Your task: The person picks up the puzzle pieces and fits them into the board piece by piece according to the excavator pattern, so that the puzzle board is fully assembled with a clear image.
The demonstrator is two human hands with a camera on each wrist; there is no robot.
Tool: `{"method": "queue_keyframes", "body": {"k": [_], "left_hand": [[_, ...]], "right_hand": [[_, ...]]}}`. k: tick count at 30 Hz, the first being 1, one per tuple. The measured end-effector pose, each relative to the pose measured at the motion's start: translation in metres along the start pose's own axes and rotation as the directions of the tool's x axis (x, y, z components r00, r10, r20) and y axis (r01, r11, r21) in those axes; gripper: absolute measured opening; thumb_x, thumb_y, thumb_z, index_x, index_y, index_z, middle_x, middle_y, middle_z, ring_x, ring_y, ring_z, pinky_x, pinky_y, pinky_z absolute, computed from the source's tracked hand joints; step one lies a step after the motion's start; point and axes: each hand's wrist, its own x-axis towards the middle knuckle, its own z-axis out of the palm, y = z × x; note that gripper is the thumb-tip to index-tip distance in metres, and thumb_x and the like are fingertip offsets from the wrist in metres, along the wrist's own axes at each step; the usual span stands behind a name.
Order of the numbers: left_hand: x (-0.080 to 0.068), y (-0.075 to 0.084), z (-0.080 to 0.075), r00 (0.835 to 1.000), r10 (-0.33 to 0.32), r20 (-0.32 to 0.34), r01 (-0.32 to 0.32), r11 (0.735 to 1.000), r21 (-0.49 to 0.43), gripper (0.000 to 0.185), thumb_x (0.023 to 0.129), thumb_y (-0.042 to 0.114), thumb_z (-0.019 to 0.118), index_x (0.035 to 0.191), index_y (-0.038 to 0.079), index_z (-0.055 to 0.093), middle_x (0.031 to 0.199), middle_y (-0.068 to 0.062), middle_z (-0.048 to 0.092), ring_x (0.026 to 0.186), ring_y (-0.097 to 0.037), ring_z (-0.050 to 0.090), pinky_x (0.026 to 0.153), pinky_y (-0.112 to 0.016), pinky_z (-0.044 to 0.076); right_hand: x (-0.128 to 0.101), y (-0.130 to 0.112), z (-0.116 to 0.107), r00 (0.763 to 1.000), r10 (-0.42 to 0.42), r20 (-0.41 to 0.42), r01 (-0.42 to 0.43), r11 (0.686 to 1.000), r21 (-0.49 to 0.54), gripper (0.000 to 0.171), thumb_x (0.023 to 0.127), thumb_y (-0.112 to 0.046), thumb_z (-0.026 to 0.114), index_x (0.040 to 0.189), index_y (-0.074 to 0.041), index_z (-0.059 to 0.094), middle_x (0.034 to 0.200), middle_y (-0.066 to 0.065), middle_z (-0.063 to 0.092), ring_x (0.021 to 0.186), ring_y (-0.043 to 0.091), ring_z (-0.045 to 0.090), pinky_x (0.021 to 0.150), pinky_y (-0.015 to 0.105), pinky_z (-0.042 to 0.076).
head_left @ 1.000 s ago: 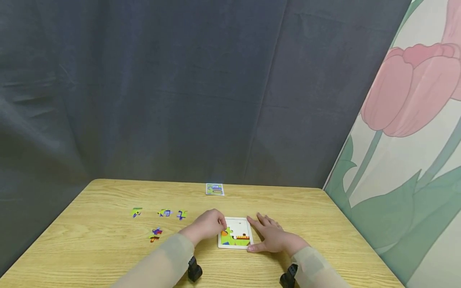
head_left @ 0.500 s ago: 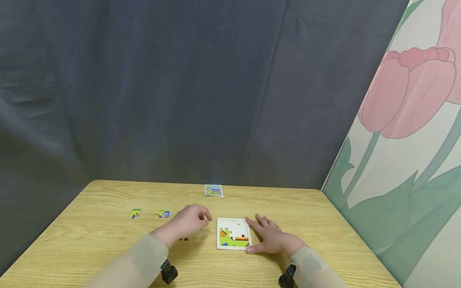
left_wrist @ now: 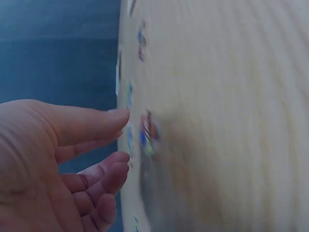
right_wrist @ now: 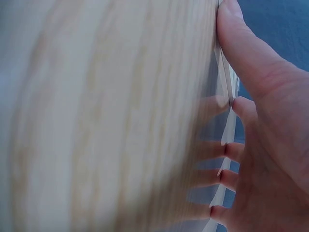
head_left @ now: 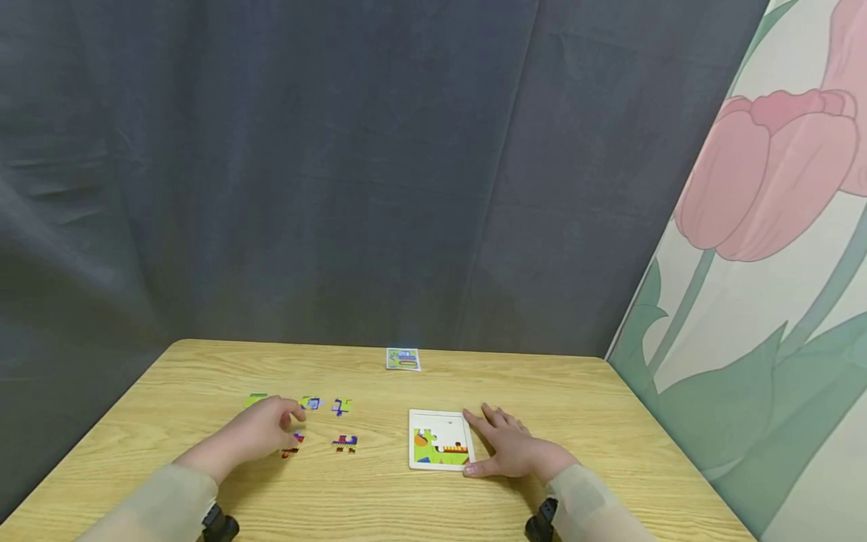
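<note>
My left hand point(head_left: 260, 430) hovers at the left of the table, above a red, blue and green puzzle piece point(head_left: 290, 453) that it partly hides. In the left wrist view, thumb and fingers stand apart with nothing between them, and the puzzle piece point(left_wrist: 148, 134) lies beyond the fingertips. My right hand point(head_left: 508, 444) rests with spread fingers against the right edge of a white puzzle tray point(head_left: 443, 416). Green and orange pieces fill the tray's lower part and left side; its upper right shows bare white. In the right wrist view, the right hand's fingertips touch the table top.
Farther back lie a blue and green piece point(head_left: 342, 406), another blue piece point(head_left: 312, 403) and a green one point(head_left: 257, 397) half behind the left hand. A red and purple piece point(head_left: 345, 443) lies nearer the tray. A picture card point(head_left: 403, 360) sits at the far edge.
My left hand has left the tray's left side and travelled left to the loose pieces. The red and purple piece, hidden by the arm before, now shows. My right hand stays put.
</note>
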Motion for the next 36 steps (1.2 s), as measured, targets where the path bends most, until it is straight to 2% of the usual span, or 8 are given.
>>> {"method": "queue_keyframes", "body": {"k": [4,9,14,19,27,30,36], "left_hand": [[-0.007,-0.011,-0.003,1.000,-0.006,0.013,0.006,1.000,-0.006,0.039,0.072,0.003,0.085,0.106,0.008,0.068,0.094,-0.008,0.054,0.084,-0.024,0.050,0.074,-0.045,0.044],[-0.008,-0.017,-0.001,1.000,0.003,0.012,-0.002,0.999,-0.048,0.039,0.071,0.002,0.086,0.104,0.010,0.068,0.094,-0.009,0.050,0.084,-0.025,0.047,0.072,-0.042,0.041],[-0.008,-0.017,0.002,1.000,0.011,0.002,-0.011,0.997,-0.077,0.037,0.070,-0.002,0.085,0.099,0.010,0.065,0.094,-0.009,0.049,0.086,-0.025,0.046,0.073,-0.041,0.041],[-0.009,-0.014,0.005,0.998,0.056,-0.037,-0.058,0.996,-0.066,0.040,0.067,-0.005,0.085,0.094,0.009,0.059,0.092,-0.008,0.048,0.085,-0.024,0.046,0.073,-0.040,0.040],[-0.007,-0.011,0.010,0.998,0.024,-0.056,-0.030,0.993,-0.118,0.032,0.074,-0.009,0.078,0.092,0.008,0.057,0.077,-0.005,0.049,0.068,-0.020,0.046,0.058,-0.032,0.039],[-0.007,-0.009,0.010,0.997,0.041,-0.061,-0.047,0.993,-0.112,0.027,0.078,-0.008,0.076,0.090,0.008,0.058,0.076,-0.004,0.050,0.068,-0.019,0.046,0.058,-0.031,0.038],[-0.007,-0.003,0.007,0.996,0.069,-0.049,-0.076,0.984,-0.158,0.018,0.085,-0.009,0.065,0.088,0.007,0.059,0.073,-0.004,0.050,0.065,-0.019,0.045,0.056,-0.030,0.037]], "right_hand": [[0.000,0.000,0.000,1.000,0.000,0.003,0.000,1.000,0.007,0.098,0.080,-0.066,0.067,0.157,-0.020,0.027,0.159,0.023,0.017,0.142,0.050,0.016,0.108,0.065,0.018],[-0.001,-0.001,-0.001,1.000,0.011,0.002,-0.011,1.000,0.004,0.098,0.080,-0.066,0.067,0.157,-0.021,0.026,0.159,0.022,0.017,0.142,0.050,0.016,0.108,0.065,0.018],[-0.001,-0.002,-0.002,1.000,0.007,0.002,-0.007,1.000,0.002,0.098,0.081,-0.065,0.067,0.157,-0.019,0.026,0.159,0.023,0.017,0.142,0.050,0.016,0.108,0.065,0.017],[0.001,0.002,-0.001,1.000,-0.004,0.003,0.004,1.000,0.007,0.101,0.080,-0.069,0.065,0.157,-0.018,0.026,0.159,0.024,0.016,0.142,0.051,0.015,0.108,0.066,0.015],[0.006,0.012,0.007,1.000,-0.021,-0.019,0.021,1.000,0.019,0.104,0.077,-0.075,0.061,0.157,-0.020,0.025,0.160,0.021,0.014,0.142,0.051,0.013,0.107,0.068,0.014],[0.006,0.012,0.007,1.000,-0.021,-0.017,0.022,0.999,0.030,0.104,0.077,-0.076,0.060,0.157,-0.021,0.024,0.160,0.021,0.014,0.142,0.052,0.012,0.106,0.069,0.014],[0.004,0.009,0.005,1.000,-0.026,-0.015,0.027,1.000,0.016,0.104,0.077,-0.075,0.060,0.158,-0.022,0.023,0.160,0.022,0.014,0.142,0.052,0.013,0.107,0.068,0.014]]}}
